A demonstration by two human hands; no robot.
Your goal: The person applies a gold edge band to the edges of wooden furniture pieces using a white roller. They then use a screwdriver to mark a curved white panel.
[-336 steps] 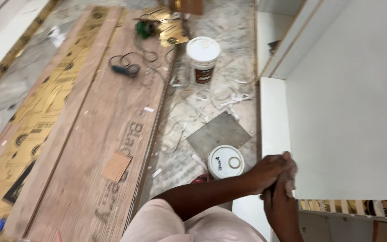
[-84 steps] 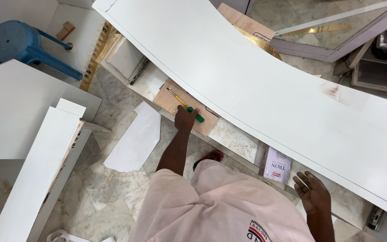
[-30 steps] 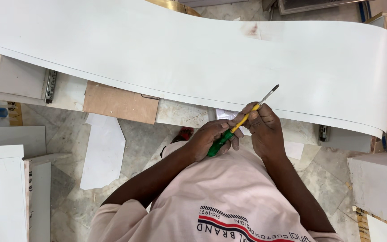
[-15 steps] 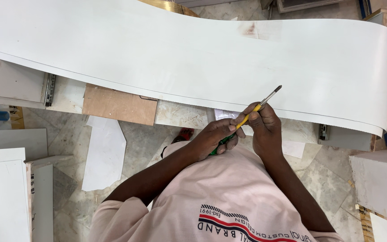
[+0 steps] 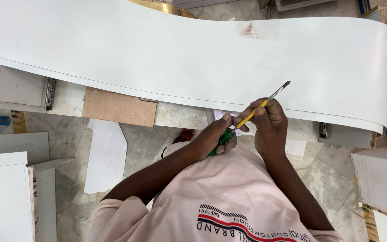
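Observation:
Both my hands hold a small paintbrush (image 5: 260, 105) with a green butt, a yellow shaft and a dark tip that points up and right. My left hand (image 5: 216, 136) grips the green end near my chest. My right hand (image 5: 268, 123) pinches the yellow shaft higher up. The brush tip hangs over the near edge of a long, curved white laminate sheet (image 5: 166, 54) that spans the whole view in front of me.
A brown plywood offcut (image 5: 119, 107) lies under the sheet's near edge. White panel pieces (image 5: 10, 197) stand at the left, with a white paper-like offcut (image 5: 106, 157) on the marble floor. A white board (image 5: 381, 179) is at the right.
Over the last second the hands and brush barely shifted, the brush tip staying over the sheet's edge. Earlier, my left hand alone reached for the green brush on the plywood piece.

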